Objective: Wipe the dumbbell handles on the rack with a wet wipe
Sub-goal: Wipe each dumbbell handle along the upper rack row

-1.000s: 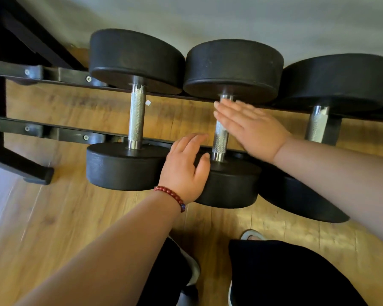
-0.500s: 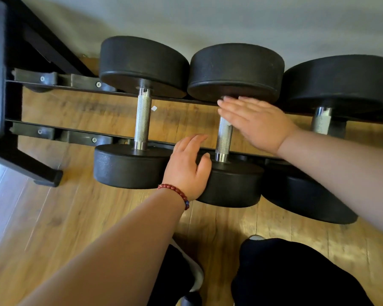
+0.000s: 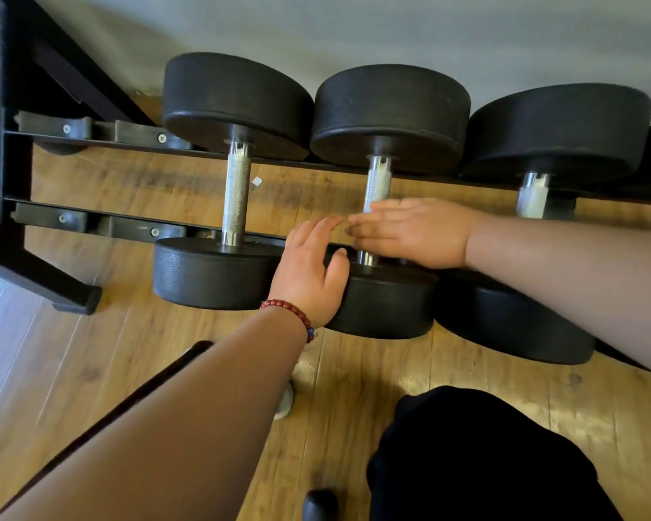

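Three black dumbbells lie across the two rails of a low black rack point(image 3: 91, 223). My right hand point(image 3: 414, 231) lies flat, fingers straight, over the lower part of the middle dumbbell's knurled steel handle point(image 3: 378, 184). Any wet wipe under the palm is hidden. My left hand point(image 3: 311, 272), with a red bead bracelet, rests with relaxed fingers on the near head point(image 3: 388, 302) of that middle dumbbell. The left dumbbell's handle point(image 3: 237, 193) is bare. The right dumbbell's handle point(image 3: 532, 197) is partly covered by my right forearm.
A wooden floor point(image 3: 72, 355) shows under and in front of the rack. The rack's black foot point(image 3: 72, 298) juts out at the left. A grey wall runs behind the dumbbells. My dark-clothed legs and shoes fill the bottom of the view.
My right hand has slid down the middle handle from its far end toward the near head. My left hand has stayed on the near head.
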